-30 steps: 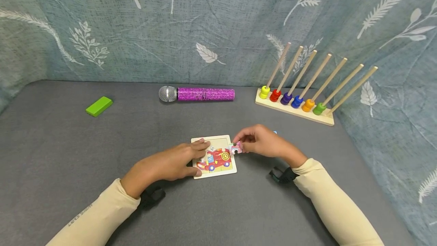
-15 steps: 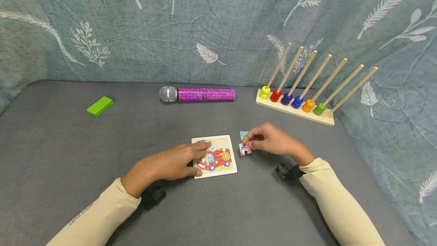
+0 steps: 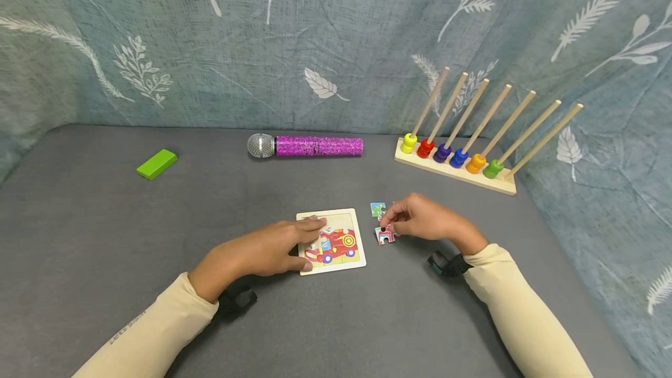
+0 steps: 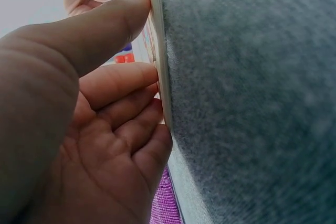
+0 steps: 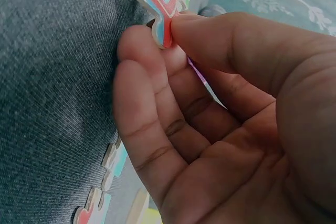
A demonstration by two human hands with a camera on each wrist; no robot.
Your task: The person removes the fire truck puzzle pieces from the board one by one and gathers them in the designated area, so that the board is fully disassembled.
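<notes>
A wooden tray puzzle (image 3: pixel 343 219) with a red vehicle picture lies on the grey table, its upper part bare wood. My left hand (image 3: pixel 262 249) rests on its left side, fingers extended over the board and thumb at the lower edge. To the right of the board, my right hand (image 3: pixel 427 219) pinches a red, white and blue puzzle piece (image 3: pixel 385 235) between thumb and fingers. The right wrist view shows that held piece (image 5: pixel 164 3) close to the cloth. Just behind it lies a green and blue puzzle piece (image 3: pixel 377 209), partly hidden by the fingers.
A purple glitter microphone (image 3: pixel 319 146) lies toward the back. At the back right stands a wooden peg abacus (image 3: pixel 457 172) with coloured beads, and a green block (image 3: pixel 157 164) sits at the left. Further loose puzzle pieces (image 5: pixel 97 208) show low in the right wrist view.
My right hand has moved the pinched piece from the board's right edge to the right, away from the board. The green and blue piece has come into view. My left hand has stayed put.
</notes>
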